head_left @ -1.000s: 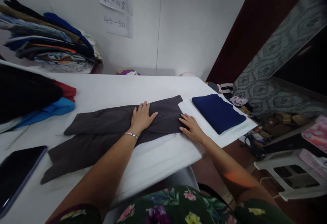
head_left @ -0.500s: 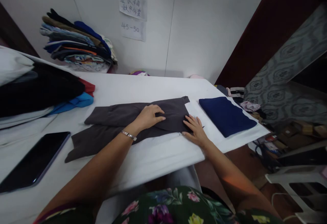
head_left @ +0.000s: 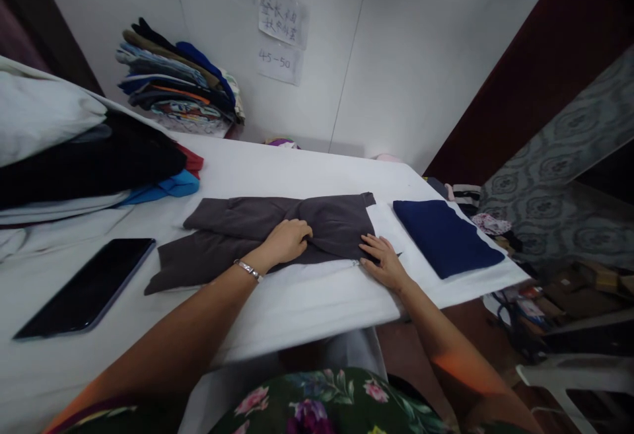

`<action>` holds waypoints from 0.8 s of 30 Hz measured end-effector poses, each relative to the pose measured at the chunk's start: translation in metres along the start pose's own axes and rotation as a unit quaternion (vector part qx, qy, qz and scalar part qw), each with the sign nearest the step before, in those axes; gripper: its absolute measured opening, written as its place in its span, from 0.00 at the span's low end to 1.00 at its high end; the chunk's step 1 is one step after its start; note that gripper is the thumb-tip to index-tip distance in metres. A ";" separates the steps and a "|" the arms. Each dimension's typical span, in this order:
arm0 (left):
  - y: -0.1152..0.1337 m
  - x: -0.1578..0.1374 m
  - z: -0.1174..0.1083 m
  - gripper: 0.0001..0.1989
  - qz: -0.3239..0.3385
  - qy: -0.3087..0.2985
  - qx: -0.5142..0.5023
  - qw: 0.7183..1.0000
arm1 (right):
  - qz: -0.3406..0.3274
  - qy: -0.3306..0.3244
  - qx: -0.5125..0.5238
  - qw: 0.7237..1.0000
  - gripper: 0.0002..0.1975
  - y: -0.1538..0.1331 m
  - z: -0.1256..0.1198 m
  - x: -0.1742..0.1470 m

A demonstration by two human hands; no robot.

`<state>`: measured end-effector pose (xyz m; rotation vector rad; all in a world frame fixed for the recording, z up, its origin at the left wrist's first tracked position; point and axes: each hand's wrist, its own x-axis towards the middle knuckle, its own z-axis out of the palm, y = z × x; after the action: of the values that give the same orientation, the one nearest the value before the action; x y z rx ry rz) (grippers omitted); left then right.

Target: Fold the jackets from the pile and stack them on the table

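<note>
Dark grey trousers (head_left: 331,216) lie lengthwise across the white table, with the two legs pointing left and the waist end at the right. My left hand (head_left: 288,239), with a bracelet at the wrist, rests on the middle of them, its fingers curled together and pinching the cloth. At the near corner of the waist end lies my right hand (head_left: 384,261), fingers outstretched and flat, partly on the cloth and partly on the table. To the right of the trousers is a navy folded garment (head_left: 446,239).
A black phone (head_left: 92,289) lies at the table's left. Behind it is a heap of white, black and blue clothes (head_left: 94,156). Against the wall stands a stack of folded clothes (head_left: 173,80). Beyond the table (head_left: 307,166), at the lower right, is a white plastic stool (head_left: 569,381).
My left hand's thumb and fingers have closed together on the grey cloth. My right hand keeps its place at the waist end. The view has shifted, moving the scene slightly right.
</note>
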<state>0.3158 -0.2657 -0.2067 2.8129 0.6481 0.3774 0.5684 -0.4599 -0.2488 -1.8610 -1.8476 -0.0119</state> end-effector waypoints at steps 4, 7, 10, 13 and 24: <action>0.003 -0.001 -0.005 0.13 -0.036 -0.008 -0.045 0.998 | 0.012 0.063 0.074 0.995 0.15 -0.013 -0.003 0.028; 0.002 -0.001 -0.007 0.10 -0.072 0.004 -0.121 0.990 | -0.019 0.075 0.093 0.993 0.17 -0.032 0.002 0.063; 0.001 -0.001 -0.003 0.12 -0.104 0.048 -0.147 0.982 | -0.021 0.030 0.071 0.997 0.21 -0.055 0.013 0.102; 0.001 -0.001 0.003 0.10 -0.116 0.089 -0.124 0.981 | 0.002 -0.034 0.027 0.999 0.24 -0.076 0.027 0.136; -0.005 -0.002 0.000 0.12 -0.159 0.146 -0.037 0.976 | 0.001 -0.133 -0.113 0.985 0.27 -0.084 0.063 0.157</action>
<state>0.3115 -0.2619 -0.2083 2.5435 1.1033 0.7414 0.4801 -0.2958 -0.2182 -2.1043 -2.0979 0.0310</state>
